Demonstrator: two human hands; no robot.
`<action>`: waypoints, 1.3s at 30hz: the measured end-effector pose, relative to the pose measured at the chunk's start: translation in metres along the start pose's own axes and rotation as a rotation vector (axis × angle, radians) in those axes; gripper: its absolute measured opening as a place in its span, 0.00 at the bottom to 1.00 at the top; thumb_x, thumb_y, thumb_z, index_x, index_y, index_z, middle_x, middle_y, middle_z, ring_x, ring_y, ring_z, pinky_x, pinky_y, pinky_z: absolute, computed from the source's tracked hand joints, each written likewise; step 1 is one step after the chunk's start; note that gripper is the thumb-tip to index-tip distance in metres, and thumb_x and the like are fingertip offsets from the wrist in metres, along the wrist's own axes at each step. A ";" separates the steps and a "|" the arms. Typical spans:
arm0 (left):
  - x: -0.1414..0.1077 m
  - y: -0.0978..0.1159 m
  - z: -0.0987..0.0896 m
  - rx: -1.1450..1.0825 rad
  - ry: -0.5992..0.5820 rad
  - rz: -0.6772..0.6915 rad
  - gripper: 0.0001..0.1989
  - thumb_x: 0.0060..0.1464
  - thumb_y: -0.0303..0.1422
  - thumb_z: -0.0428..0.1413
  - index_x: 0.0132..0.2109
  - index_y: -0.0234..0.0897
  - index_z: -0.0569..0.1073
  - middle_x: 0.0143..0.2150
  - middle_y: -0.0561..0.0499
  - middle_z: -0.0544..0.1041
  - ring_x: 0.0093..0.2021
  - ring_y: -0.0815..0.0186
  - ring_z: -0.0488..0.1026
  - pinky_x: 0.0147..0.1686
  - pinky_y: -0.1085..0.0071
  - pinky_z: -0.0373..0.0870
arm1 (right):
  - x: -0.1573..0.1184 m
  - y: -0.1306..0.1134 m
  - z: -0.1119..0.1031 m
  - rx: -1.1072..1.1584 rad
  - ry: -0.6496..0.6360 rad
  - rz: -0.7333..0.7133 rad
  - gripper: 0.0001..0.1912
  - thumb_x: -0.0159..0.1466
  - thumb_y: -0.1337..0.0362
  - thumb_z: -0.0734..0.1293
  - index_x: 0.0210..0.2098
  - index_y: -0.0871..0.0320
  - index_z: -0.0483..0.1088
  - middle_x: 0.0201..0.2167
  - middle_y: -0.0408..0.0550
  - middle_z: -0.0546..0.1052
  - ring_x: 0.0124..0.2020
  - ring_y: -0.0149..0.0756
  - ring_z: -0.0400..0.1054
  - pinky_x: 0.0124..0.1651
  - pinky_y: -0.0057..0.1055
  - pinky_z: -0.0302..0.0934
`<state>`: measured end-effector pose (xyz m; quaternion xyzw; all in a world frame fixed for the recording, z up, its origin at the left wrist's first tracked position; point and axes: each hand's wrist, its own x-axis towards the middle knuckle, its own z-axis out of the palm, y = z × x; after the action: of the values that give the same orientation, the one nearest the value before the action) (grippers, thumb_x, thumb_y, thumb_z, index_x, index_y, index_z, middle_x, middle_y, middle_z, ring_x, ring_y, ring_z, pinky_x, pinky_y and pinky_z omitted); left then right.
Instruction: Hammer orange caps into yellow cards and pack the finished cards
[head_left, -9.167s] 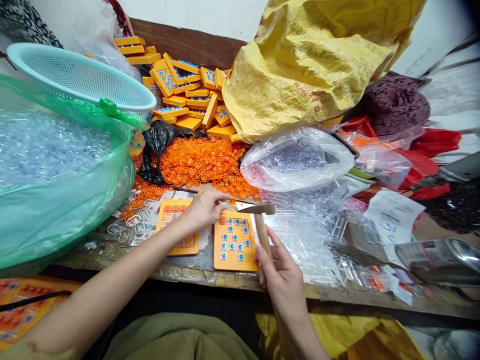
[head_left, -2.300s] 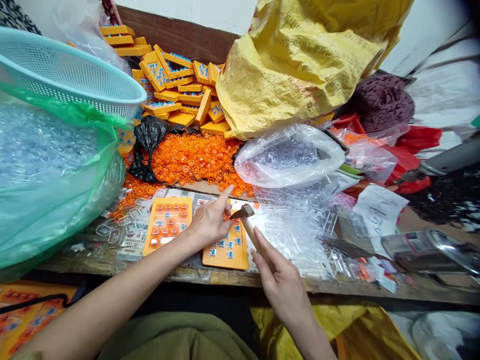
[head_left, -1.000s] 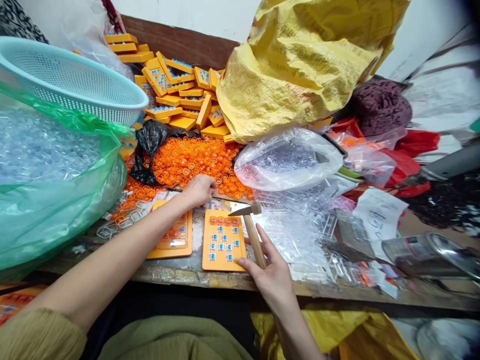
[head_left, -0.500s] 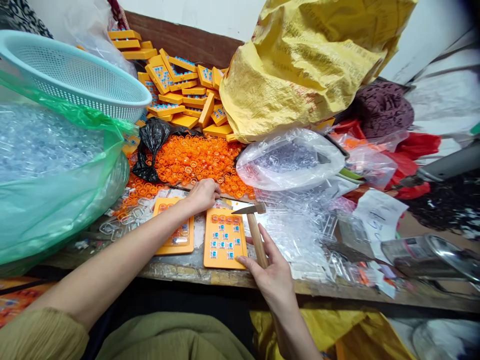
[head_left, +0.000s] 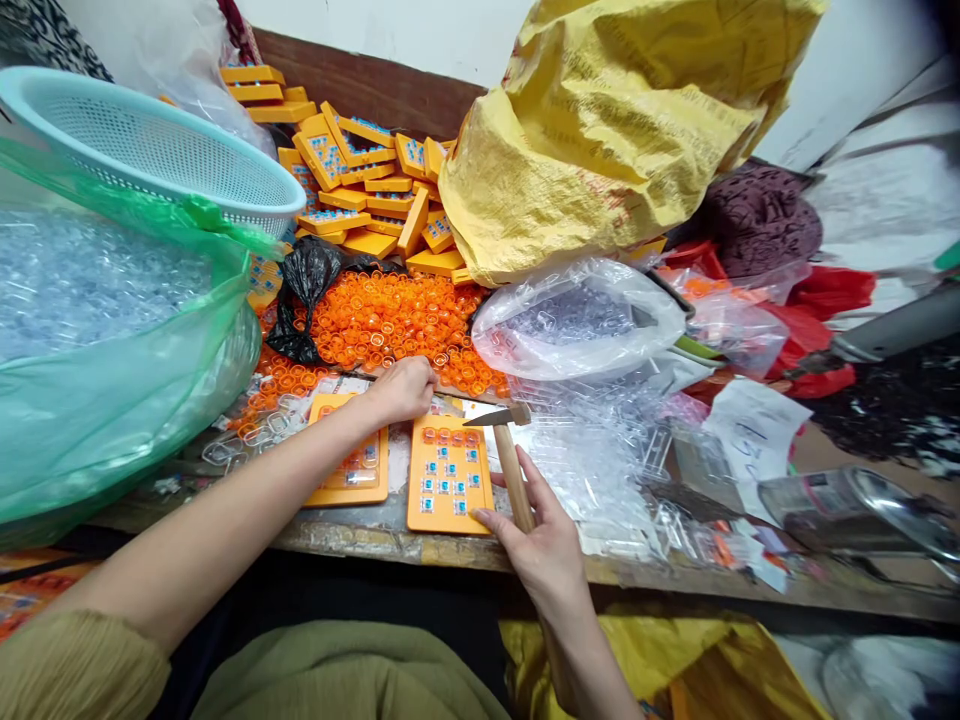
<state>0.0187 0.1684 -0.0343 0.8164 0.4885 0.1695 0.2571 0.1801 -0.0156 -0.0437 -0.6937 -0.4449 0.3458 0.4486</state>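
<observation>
Above the top edge of an orange panel (head_left: 439, 515) I see my left hand (head_left: 405, 388), fingers curled together at the near edge of the loose orange translucent pieces (head_left: 397, 310); whatever is in the fingertips is hidden. The panel lies flat, with a row of orange pieces along its top and several blue-centred square parts below. My right hand (head_left: 544, 545) is closed round a hammer (head_left: 512, 470), its head over the panel's upper right corner and its thumb on the panel's lower right edge. My left forearm partly covers a second orange panel (head_left: 375, 485).
Left stand a green bag (head_left: 135, 420) of clear pieces and a light-blue basket (head_left: 180, 160). Behind are stacked orange panels (head_left: 367, 190) and a yellow sack (head_left: 592, 150). A white bag (head_left: 577, 320) and clear plastic parts (head_left: 592, 450) lie right, beside a jar (head_left: 840, 500).
My left hand has shifted very slightly left, its fingers curling in more. The right hand, the hammer and the panels stay practically where they were.
</observation>
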 end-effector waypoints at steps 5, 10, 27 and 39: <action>0.000 0.004 -0.003 0.017 0.009 0.014 0.07 0.46 0.26 0.54 0.31 0.36 0.78 0.34 0.48 0.78 0.40 0.60 0.75 0.43 0.69 0.69 | 0.001 -0.001 0.001 0.003 0.024 -0.021 0.42 0.49 0.58 0.74 0.60 0.62 0.61 0.42 0.53 0.80 0.44 0.45 0.74 0.47 0.41 0.69; -0.028 0.026 0.002 -0.046 0.055 0.093 0.12 0.51 0.28 0.54 0.44 0.35 0.74 0.39 0.48 0.78 0.40 0.64 0.74 0.42 0.69 0.70 | -0.012 0.001 -0.002 0.102 0.091 0.003 0.35 0.56 0.55 0.70 0.60 0.59 0.63 0.44 0.53 0.79 0.45 0.46 0.74 0.46 0.41 0.71; -0.071 0.051 0.040 -0.130 0.187 0.289 0.24 0.47 0.21 0.56 0.53 0.32 0.66 0.37 0.47 0.79 0.41 0.59 0.74 0.49 0.59 0.68 | -0.034 0.003 -0.032 -0.385 0.015 -0.375 0.21 0.64 0.65 0.63 0.57 0.55 0.67 0.53 0.48 0.74 0.51 0.41 0.71 0.51 0.31 0.68; -0.070 0.045 0.047 -0.242 0.214 0.192 0.26 0.46 0.22 0.59 0.54 0.33 0.67 0.35 0.49 0.81 0.38 0.59 0.77 0.45 0.58 0.73 | -0.025 0.014 -0.029 -0.372 0.010 -0.309 0.22 0.64 0.63 0.63 0.58 0.54 0.66 0.55 0.48 0.72 0.54 0.42 0.69 0.53 0.33 0.66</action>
<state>0.0430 0.0768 -0.0475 0.7997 0.4088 0.3369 0.2828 0.2006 -0.0511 -0.0441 -0.6898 -0.5996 0.1814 0.3629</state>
